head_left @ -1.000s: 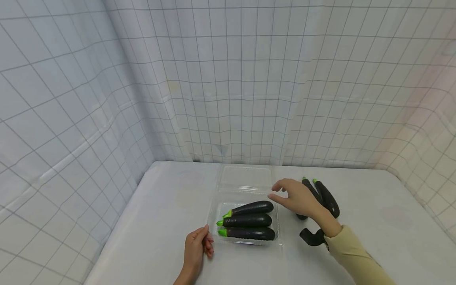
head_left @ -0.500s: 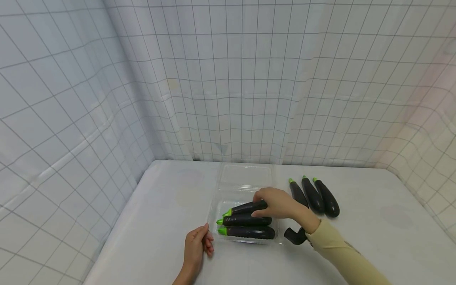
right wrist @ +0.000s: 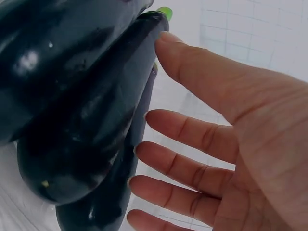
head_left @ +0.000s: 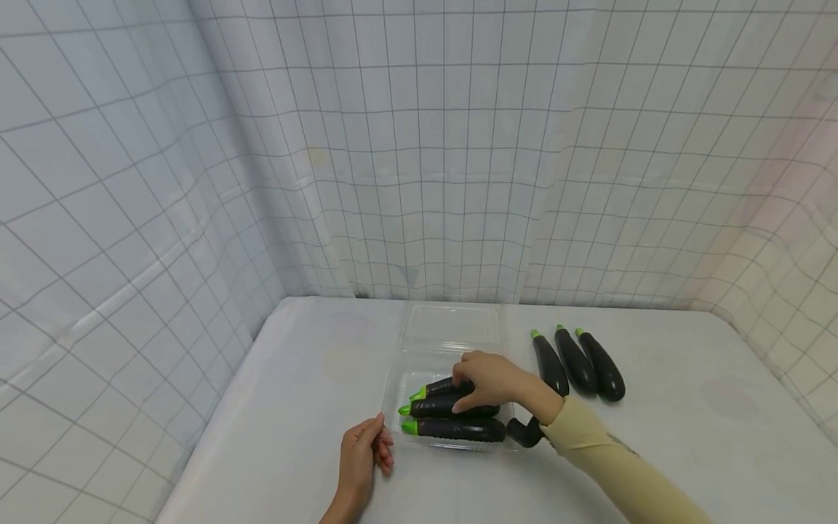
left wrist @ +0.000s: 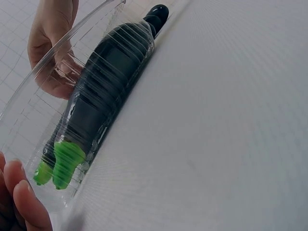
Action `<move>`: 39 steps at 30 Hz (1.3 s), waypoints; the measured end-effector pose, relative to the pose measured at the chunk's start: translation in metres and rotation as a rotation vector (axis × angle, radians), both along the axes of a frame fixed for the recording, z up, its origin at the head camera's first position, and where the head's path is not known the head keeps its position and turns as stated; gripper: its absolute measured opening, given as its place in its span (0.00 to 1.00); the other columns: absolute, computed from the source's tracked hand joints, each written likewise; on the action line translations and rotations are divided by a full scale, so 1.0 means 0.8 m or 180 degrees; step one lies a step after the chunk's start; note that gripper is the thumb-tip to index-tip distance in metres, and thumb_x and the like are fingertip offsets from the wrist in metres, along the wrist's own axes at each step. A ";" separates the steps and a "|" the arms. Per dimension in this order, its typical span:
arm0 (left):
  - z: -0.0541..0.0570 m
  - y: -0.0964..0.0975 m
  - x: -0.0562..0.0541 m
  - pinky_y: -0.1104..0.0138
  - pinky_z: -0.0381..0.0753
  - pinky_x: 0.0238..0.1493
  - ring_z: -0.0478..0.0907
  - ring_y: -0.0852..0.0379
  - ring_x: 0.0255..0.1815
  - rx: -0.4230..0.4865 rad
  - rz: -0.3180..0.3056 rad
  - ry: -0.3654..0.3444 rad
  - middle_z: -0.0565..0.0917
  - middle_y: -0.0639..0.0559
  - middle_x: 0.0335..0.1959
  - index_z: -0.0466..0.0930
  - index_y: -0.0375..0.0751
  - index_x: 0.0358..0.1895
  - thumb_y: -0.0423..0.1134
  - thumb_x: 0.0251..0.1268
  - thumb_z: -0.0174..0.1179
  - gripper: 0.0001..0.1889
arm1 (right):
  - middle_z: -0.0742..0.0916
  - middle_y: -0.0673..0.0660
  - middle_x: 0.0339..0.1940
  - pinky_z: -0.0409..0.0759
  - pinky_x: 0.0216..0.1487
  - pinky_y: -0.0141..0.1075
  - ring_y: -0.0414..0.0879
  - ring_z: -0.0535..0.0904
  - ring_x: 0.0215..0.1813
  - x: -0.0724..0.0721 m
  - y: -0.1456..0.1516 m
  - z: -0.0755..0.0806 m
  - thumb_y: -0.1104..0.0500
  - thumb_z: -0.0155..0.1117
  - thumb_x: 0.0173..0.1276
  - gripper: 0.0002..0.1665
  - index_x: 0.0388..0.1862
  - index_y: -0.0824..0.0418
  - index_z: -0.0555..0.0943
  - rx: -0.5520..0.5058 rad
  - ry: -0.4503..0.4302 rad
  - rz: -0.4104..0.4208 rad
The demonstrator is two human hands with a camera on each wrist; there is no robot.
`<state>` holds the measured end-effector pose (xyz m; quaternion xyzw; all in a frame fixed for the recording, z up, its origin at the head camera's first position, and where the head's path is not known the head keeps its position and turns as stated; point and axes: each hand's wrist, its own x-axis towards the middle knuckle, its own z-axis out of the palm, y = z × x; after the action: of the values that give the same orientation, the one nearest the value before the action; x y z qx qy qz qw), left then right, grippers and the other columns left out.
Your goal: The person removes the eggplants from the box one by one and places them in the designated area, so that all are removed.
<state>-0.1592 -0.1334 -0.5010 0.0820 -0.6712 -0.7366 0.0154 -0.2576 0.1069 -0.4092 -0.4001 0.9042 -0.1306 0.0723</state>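
A white grid-pattern curtain (head_left: 419,145) encloses the rear and both sides. A white-covered table (head_left: 262,437) forms the work surface. A clear plastic container (head_left: 425,374) lies at table centre; its lid (head_left: 452,325) is laid open toward the rear. A pale yellow sleeve (head_left: 605,466) covers the right forearm.

Right hand (head_left: 486,380): positioned over the container, thumb and fingers spread wide. The thumb tip lies at the middle eggplant (head_left: 433,407), the fingertips at the far eggplant (head_left: 447,386); firm contact cannot be told.

Left hand (head_left: 358,455): fingers loosely bent, fingertips at the container's left edge; whether they pinch it cannot be told.

Inside the container, three eggplants lie side by side, the near eggplant (head_left: 461,429) along the front wall. Three loose eggplants (head_left: 576,360) lie on the table, right of the container. A black wrist device (head_left: 526,434) sits below the right wrist. Smallest parts: the green stems (head_left: 409,427), pointing left inside the container and rearward on the table
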 end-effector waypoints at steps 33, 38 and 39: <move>0.001 0.001 0.000 0.68 0.74 0.10 0.70 0.60 0.07 -0.0010 -0.0046 0.0124 0.70 0.50 0.09 0.71 0.21 0.20 0.37 0.76 0.44 0.24 | 0.77 0.48 0.31 0.70 0.35 0.37 0.42 0.72 0.34 0.003 -0.019 -0.009 0.41 0.73 0.52 0.21 0.36 0.55 0.85 0.0544 0.0284 -0.0040; 0.001 0.001 0.001 0.68 0.74 0.09 0.70 0.60 0.07 0.0016 -0.0005 0.0067 0.70 0.50 0.08 0.71 0.22 0.20 0.38 0.75 0.45 0.24 | 0.76 0.47 0.31 0.69 0.36 0.37 0.41 0.71 0.33 0.002 -0.019 -0.009 0.42 0.74 0.52 0.20 0.36 0.55 0.84 0.0526 0.0263 -0.0023; 0.002 0.002 0.002 0.68 0.74 0.09 0.70 0.60 0.07 0.0017 -0.0001 0.0067 0.70 0.50 0.08 0.71 0.23 0.20 0.38 0.75 0.45 0.24 | 0.76 0.47 0.31 0.69 0.35 0.37 0.41 0.71 0.33 0.002 -0.018 -0.010 0.42 0.74 0.53 0.20 0.36 0.54 0.84 0.0516 0.0261 -0.0014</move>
<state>-0.1578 -0.1322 -0.4996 0.0741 -0.6690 -0.7393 0.0221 -0.2559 0.0923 -0.4169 -0.3960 0.9149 -0.0406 0.0672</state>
